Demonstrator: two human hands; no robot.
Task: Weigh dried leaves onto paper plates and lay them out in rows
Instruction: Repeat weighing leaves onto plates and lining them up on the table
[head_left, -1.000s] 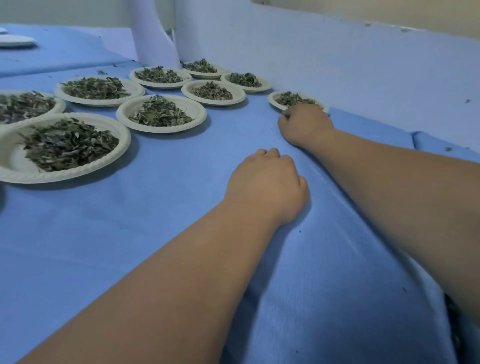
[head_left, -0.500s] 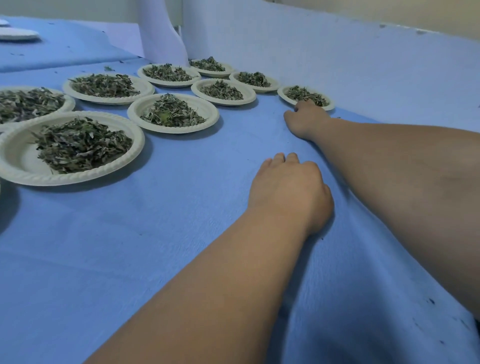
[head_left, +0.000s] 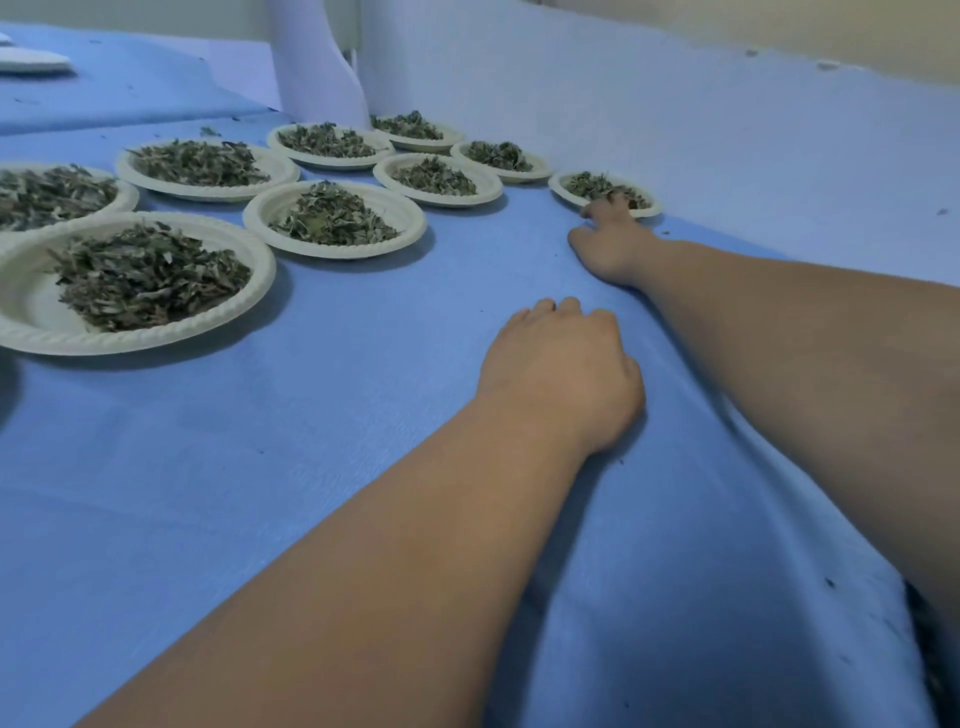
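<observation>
The bench is covered with a blue sheet, and nine paper plates of dried leaves lie on its far left part.

The right hand reaches out to the plate at the right end, which lies close to the raised blue side wall. Its fingers lie over the near rim and touch the leaves heaped there, while the thumb points off to the left over the sheet. From this low angle I cannot tell whether the fingers pinch the rim or only rest on it.

The left hand is nearer the camera, well apart from every plate. It rests on the sheet with its fingers curled under, and it seems to hold nothing.

The other eight plates run in slanting rows from the big near plate at the left edge back toward a white upright roll. The middle plate lies just beside its neighbours without touching them. Each carries a loose pile of grey-green leaves.

A white stack of empty plates shows at the far left on a second blue surface. A few leaf crumbs lie scattered on the sheet.
</observation>
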